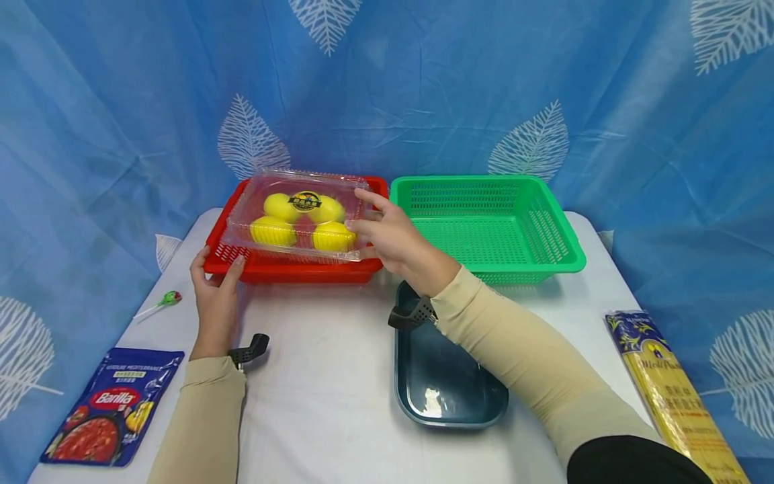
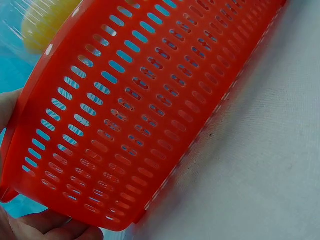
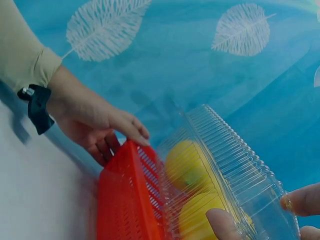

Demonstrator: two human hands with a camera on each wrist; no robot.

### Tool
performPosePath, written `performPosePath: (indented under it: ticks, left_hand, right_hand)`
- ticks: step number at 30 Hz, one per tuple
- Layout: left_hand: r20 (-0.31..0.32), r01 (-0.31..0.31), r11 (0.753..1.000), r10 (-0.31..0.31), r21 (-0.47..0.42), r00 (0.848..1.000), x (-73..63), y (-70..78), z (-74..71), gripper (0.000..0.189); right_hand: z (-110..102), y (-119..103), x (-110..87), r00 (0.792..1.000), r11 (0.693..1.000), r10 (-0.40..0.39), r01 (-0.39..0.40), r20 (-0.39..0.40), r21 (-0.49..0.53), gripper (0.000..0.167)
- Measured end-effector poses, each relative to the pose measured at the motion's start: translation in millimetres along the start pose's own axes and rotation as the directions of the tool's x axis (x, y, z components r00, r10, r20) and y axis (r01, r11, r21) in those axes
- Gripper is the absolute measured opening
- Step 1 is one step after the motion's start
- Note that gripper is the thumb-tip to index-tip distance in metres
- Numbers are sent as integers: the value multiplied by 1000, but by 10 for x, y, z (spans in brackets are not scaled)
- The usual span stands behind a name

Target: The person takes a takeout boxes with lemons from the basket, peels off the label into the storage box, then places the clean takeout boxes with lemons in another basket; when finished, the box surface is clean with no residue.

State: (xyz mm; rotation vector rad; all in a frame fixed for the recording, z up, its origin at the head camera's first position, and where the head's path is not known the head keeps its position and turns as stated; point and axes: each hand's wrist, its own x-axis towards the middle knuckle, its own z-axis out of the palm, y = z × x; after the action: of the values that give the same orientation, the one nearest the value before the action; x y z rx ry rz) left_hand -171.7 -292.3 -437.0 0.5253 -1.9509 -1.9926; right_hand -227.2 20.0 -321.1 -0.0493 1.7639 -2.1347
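In the head view my right hand (image 1: 393, 235) grips the right end of a clear plastic clamshell box (image 1: 242, 225) with several yellow lemon-like fruits (image 1: 272, 230) inside. The box is over the red basket (image 1: 290, 274), slightly tilted, and covers most of its opening. My left hand (image 1: 216, 296) holds the basket's front left corner, thumb at the rim and fingers round the outer side. In the left wrist view, those fingers (image 2: 60, 227) show beneath the basket's corner. The right wrist view shows the right thumb (image 3: 222, 225) and fingers pinching the box's edge.
A green basket (image 1: 484, 275) stands right of the red one. A dark blue tray (image 1: 447, 376) lies in front, partly under my right forearm. At left are a lollipop (image 1: 171, 298) and a Barilla sauce pouch (image 1: 115, 403); at right, a yellow pasta pack (image 1: 671, 390).
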Motion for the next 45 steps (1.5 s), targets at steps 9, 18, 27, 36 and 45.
performPosePath:
  ticks: [9, 18, 27, 36, 45]
  left_hand:
    - [-8, 5, 999, -5, 47, 1000, 14, -3, 6, 86]
    - [7, -23, 999, 23, 26, 1000, 12, -14, -4, 84]
    - [13, -28, 999, 28, 34, 1000, 11, -10, -3, 91]
    - [16, -89, 994, 88, 60, 996, 13, -38, -8, 87]
    - [10, -92, 994, 91, 58, 996, 0, -24, -5, 87]
  right_hand:
    - [17, -53, -133, 1000, 1000, 10, -10, 10, -5, 68]
    - [43, -48, -252, 1000, 999, 7, -6, 20, -45, 69]
    - [59, 9, -358, 999, 999, 13, -12, 36, -43, 66]
    - [41, 67, -422, 999, 998, 11, -10, 32, -55, 66]
    - [11, 128, -502, 999, 999, 9, -7, 38, -49, 64]
